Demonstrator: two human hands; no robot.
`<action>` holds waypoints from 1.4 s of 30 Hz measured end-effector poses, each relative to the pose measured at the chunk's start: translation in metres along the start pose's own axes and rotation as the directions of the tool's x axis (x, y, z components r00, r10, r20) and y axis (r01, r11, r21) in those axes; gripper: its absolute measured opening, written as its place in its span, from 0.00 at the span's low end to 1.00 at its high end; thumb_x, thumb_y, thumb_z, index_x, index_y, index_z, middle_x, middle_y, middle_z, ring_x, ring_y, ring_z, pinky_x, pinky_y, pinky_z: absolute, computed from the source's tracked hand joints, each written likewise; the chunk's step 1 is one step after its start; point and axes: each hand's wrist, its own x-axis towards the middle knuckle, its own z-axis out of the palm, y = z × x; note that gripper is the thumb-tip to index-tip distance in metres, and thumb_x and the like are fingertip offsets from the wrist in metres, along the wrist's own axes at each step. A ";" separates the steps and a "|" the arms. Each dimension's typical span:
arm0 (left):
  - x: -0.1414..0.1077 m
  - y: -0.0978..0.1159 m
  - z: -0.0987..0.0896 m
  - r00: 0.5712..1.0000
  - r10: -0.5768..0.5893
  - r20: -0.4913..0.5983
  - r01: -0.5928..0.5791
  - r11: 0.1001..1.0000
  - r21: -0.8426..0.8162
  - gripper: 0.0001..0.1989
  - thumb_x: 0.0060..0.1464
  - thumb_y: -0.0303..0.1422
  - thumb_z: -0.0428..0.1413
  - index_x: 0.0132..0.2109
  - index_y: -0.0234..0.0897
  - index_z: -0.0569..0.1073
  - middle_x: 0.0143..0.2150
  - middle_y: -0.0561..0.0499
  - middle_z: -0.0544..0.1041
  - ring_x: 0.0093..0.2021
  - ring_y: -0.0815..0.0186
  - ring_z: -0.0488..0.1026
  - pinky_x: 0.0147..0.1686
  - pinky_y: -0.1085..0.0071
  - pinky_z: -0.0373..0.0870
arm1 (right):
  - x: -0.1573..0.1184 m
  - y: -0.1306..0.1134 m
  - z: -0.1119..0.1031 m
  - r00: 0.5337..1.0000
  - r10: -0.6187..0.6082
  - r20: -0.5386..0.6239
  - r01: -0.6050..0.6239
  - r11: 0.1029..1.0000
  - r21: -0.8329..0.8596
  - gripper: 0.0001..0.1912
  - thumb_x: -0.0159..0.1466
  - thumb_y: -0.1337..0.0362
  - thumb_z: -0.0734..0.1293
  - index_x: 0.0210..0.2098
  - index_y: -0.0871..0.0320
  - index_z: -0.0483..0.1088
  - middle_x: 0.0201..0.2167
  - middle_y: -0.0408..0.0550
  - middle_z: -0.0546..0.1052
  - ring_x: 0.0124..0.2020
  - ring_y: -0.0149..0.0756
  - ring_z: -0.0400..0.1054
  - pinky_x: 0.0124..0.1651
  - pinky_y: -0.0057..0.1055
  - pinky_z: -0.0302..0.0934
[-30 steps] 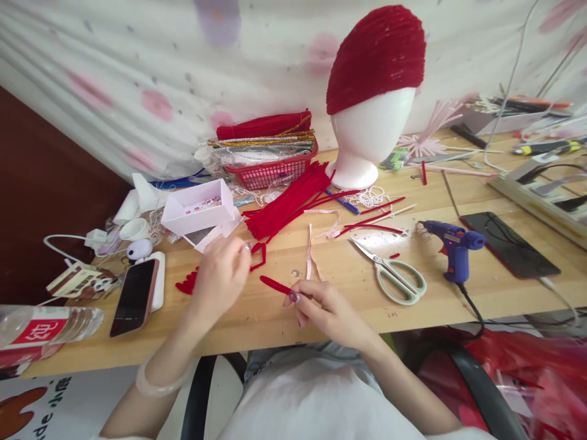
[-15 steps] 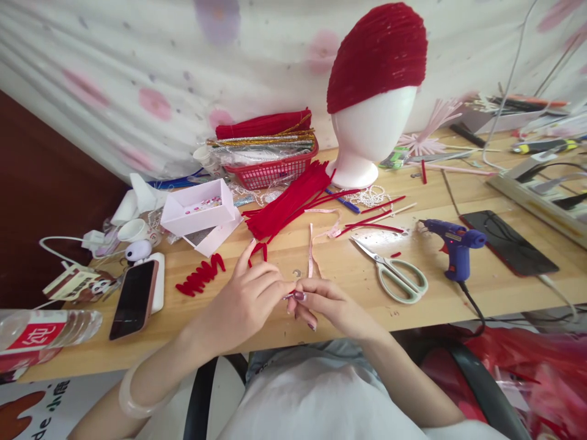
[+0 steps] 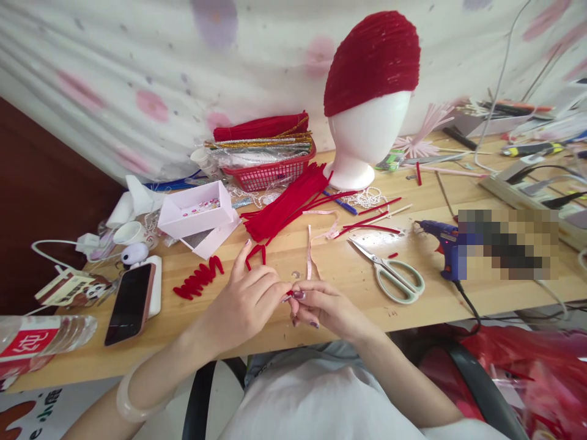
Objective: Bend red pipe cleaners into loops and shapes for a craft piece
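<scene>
My left hand (image 3: 247,299) and my right hand (image 3: 328,308) meet over the table's front edge. Their fingertips pinch a short bit of red pipe cleaner (image 3: 289,294), mostly covered by the fingers. The left index finger points up, beside a bent red pipe cleaner (image 3: 263,252); whether it joins the held bit I cannot tell. Left of that lies a row of folded red pipe cleaner pieces (image 3: 198,280). Behind the hands rests a bundle of long red pipe cleaners (image 3: 287,205). A pink measuring tape (image 3: 309,247) runs just beyond my right hand.
Scissors (image 3: 397,278) and a blue glue gun (image 3: 443,235) with its cable lie to the right. A white mannequin head (image 3: 367,134) in a red cap (image 3: 373,64) stands behind. At left are a white box (image 3: 195,211), a phone (image 3: 131,304) and a bottle (image 3: 46,342).
The view has shifted slightly. Both hands keep their pinch at nearly the same place, with a little more red showing between the fingertips.
</scene>
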 end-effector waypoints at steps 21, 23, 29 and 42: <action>0.031 -0.001 0.013 0.719 -0.370 0.588 0.692 0.465 -0.553 0.12 0.56 0.28 0.49 0.24 0.37 0.62 0.21 0.57 0.65 0.23 0.70 0.64 0.25 0.74 0.63 | -0.010 -0.017 0.001 0.919 -0.335 0.208 0.237 0.046 -0.970 0.12 0.63 0.71 0.56 0.25 0.57 0.62 0.21 0.42 0.63 0.24 0.32 0.54 0.30 0.31 0.52; 0.034 0.000 0.016 0.582 -0.351 0.734 0.807 0.137 -0.575 0.11 0.54 0.30 0.48 0.24 0.37 0.63 0.21 0.58 0.63 0.23 0.71 0.62 0.28 0.72 0.69 | -0.008 -0.015 -0.003 0.855 -0.337 0.395 0.327 -0.242 -0.914 0.10 0.64 0.73 0.56 0.29 0.59 0.65 0.22 0.46 0.67 0.26 0.36 0.57 0.34 0.34 0.55; 0.039 -0.014 0.024 0.506 -0.197 0.840 0.850 -0.056 -0.524 0.11 0.53 0.31 0.47 0.23 0.39 0.60 0.18 0.59 0.57 0.19 0.71 0.59 0.30 0.63 0.76 | -0.001 -0.018 -0.015 0.819 -0.282 0.501 0.388 -0.372 -0.843 0.12 0.66 0.72 0.55 0.28 0.57 0.64 0.22 0.47 0.67 0.26 0.38 0.58 0.37 0.37 0.56; 0.036 -0.027 0.015 0.944 0.295 0.151 -0.254 0.936 -0.242 0.14 0.62 0.23 0.43 0.34 0.33 0.72 0.30 0.48 0.75 0.30 0.64 0.70 0.36 0.67 0.67 | 0.006 -0.021 -0.019 0.997 0.057 -0.053 -0.068 0.972 -0.226 0.10 0.57 0.61 0.64 0.22 0.60 0.69 0.15 0.36 0.62 0.17 0.24 0.44 0.26 0.27 0.52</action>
